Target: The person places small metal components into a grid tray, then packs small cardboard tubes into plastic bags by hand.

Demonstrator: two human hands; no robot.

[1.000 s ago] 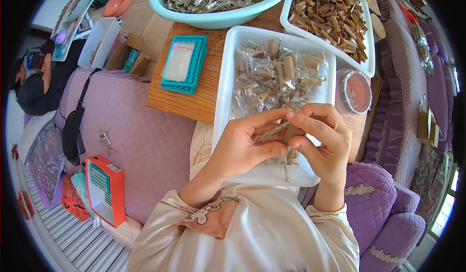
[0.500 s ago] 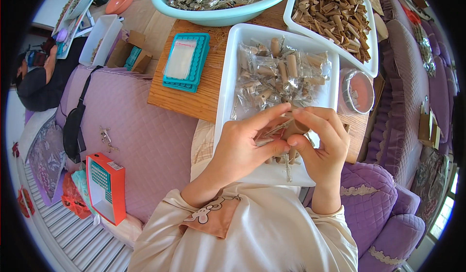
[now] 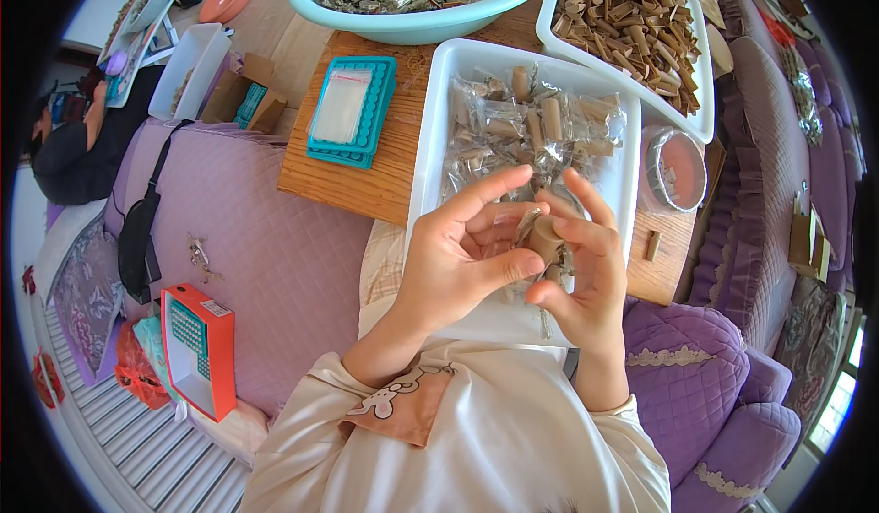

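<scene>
You are sitting on a purple sofa (image 3: pixel 275 257) facing a wooden board (image 3: pixel 385 161), working over a long white tray (image 3: pixel 430 138) that is holding a heap of filled clear packets (image 3: pixel 531 133), with a teal basin (image 3: pixel 412 23) and a second tray of brown sticks (image 3: pixel 632 23) lying beyond. Your left hand (image 3: pixel 458 257) is pinching a small clear bag (image 3: pixel 502 229) open, thumb and forefinger spread narrowly, while your right hand (image 3: pixel 586 266) is gripping a short brown tube (image 3: pixel 547 237) just right of the bag, its long axis running near to far, its far end pointing slightly left toward the bag mouth
</scene>
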